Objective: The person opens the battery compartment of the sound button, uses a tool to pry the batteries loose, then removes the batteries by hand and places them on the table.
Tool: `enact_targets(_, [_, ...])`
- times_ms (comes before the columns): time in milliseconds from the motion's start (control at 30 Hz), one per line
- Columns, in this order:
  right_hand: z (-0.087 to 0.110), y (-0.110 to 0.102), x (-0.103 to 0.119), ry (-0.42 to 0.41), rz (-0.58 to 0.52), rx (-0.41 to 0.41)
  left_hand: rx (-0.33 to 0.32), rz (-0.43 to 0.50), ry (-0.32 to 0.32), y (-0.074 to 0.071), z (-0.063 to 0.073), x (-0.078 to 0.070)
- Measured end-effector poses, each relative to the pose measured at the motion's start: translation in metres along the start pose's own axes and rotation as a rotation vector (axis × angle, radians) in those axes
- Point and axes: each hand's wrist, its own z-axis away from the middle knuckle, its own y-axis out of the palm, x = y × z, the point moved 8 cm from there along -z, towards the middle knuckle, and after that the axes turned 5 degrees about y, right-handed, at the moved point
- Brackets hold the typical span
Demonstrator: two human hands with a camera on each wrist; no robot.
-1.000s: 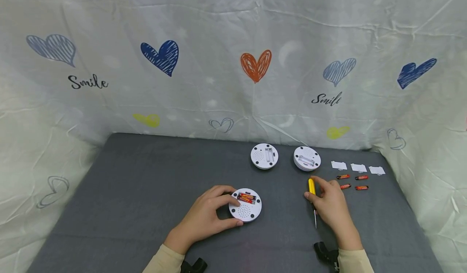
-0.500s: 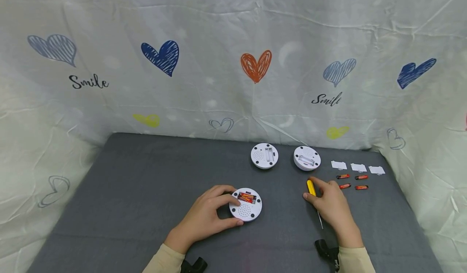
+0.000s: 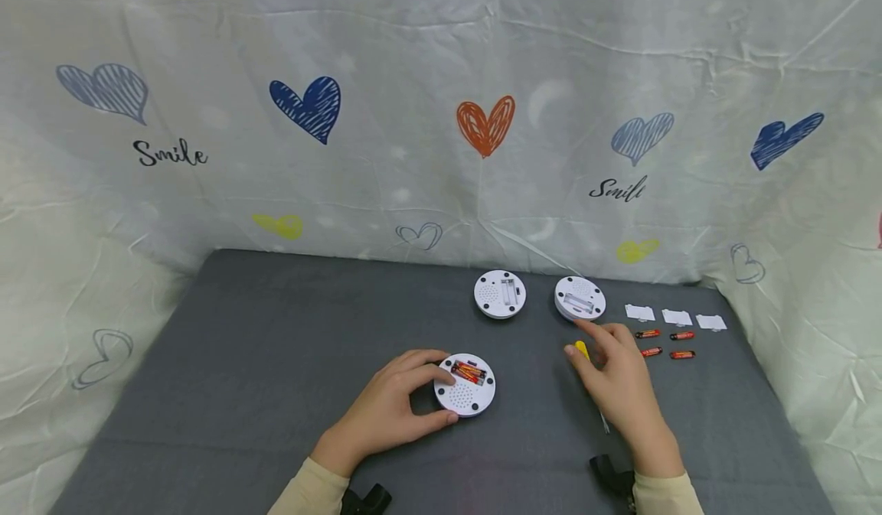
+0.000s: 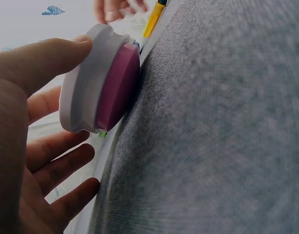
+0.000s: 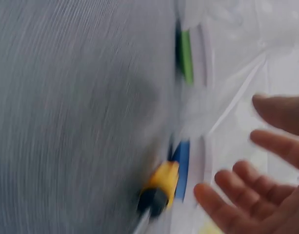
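Note:
My left hand holds a round white buzzer by its rim, base up, between thumb and fingers. Two red batteries sit in its uncovered compartment. In the left wrist view, the buzzer's pink button faces down to the cloth. A screwdriver with a yellow handle lies on the cloth by my right hand. That hand is spread and apart from the handle in the right wrist view, with nothing between its fingers.
Two more upturned buzzers stand at the back, their compartments without batteries; green and blue buttons show underneath. To the right lie three white battery covers and several loose batteries. A printed curtain hangs behind.
My right hand has laid the screwdriver down and let go, its fingers opening and moving slightly up and left. My left hand keeps its hold on the buzzer, almost unmoved.

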Motion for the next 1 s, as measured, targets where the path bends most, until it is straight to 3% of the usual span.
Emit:
enact_targets(167, [0.005, 0.015, 0.033, -0.232, -0.160, 0.044, 0.008, 0.013, 0.009, 0.000, 0.000, 0.000])
enact_targets(267, [0.010, 0.027, 0.049, -0.311, -0.249, 0.111, 0.017, 0.026, 0.016, 0.001, 0.001, -0.001])
enact_targets(600, [0.029, 0.071, 0.080, -0.427, -0.353, 0.361, 0.069, 0.070, 0.026, 0.007, 0.000, 0.000])
enact_targets(767, [0.032, 0.084, 0.088, -0.483, -0.365, 0.422, 0.088, 0.085, 0.001, 0.008, 0.001, 0.002])
enact_targets(1000, [0.032, 0.087, 0.090, -0.511, -0.353, 0.438, 0.077, 0.066, 0.014, 0.008, 0.001, 0.003])
